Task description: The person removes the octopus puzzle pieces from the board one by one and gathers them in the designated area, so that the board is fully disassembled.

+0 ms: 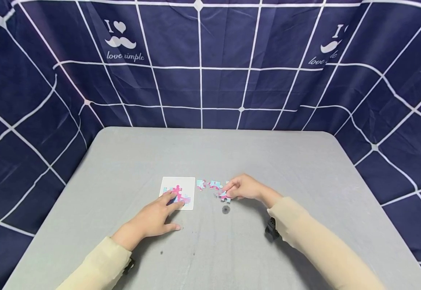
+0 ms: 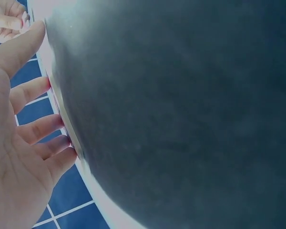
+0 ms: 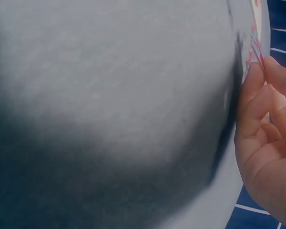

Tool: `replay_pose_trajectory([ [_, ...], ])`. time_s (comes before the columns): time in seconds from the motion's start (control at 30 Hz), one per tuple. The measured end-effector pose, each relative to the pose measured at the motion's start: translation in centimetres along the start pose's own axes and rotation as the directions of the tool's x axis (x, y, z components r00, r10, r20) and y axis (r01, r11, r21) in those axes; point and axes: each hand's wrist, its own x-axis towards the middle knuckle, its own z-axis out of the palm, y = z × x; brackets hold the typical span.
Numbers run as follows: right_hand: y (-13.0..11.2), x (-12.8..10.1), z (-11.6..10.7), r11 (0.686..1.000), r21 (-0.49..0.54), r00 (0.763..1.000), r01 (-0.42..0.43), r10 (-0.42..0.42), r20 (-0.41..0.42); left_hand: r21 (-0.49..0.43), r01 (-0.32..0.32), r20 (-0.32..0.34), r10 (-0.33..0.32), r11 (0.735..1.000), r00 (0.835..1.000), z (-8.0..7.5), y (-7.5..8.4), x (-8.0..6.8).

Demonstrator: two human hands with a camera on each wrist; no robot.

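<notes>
At frame centre, the right hand point(image 1: 244, 188) pinches a small pink-and-blue cardboard jigsaw piece point(image 1: 225, 197); the left hand point(image 1: 156, 215) rests flat-fingered on a white square puzzle card point(image 1: 178, 192). Only the head view shows loose pieces point(image 1: 209, 185) on the grey table point(image 1: 268, 161); wrist views blur.

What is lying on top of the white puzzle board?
On the white puzzle board lie a few joined pink-and-blue puzzle pieces, with the left hand's fingertips resting on them. Anything beneath those fingertips is hidden.
</notes>
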Motion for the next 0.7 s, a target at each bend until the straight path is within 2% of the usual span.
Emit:
replay_pose_trajectory([
  [0.3,0.50,-0.43,-0.24,1.000,-0.028,1.000,-0.008,0.008,-0.004,0.015,-0.015,-0.012,0.016,1.000,1.000,0.09,-0.12,-0.04],
  [0.5,0.84,-0.50,-0.27,0.999,-0.044,1.000,-0.013,0.012,-0.015,0.028,-0.004,0.002,0.004,1.000,1.000,0.07,-0.05,-0.06],
  [0.7,0.86,-0.62,0.06,0.993,-0.119,0.997,-0.004,-0.005,-0.077,0.029,0.004,0.008,-0.004,1.000,1.000,0.12,-0.03,-0.11],
])
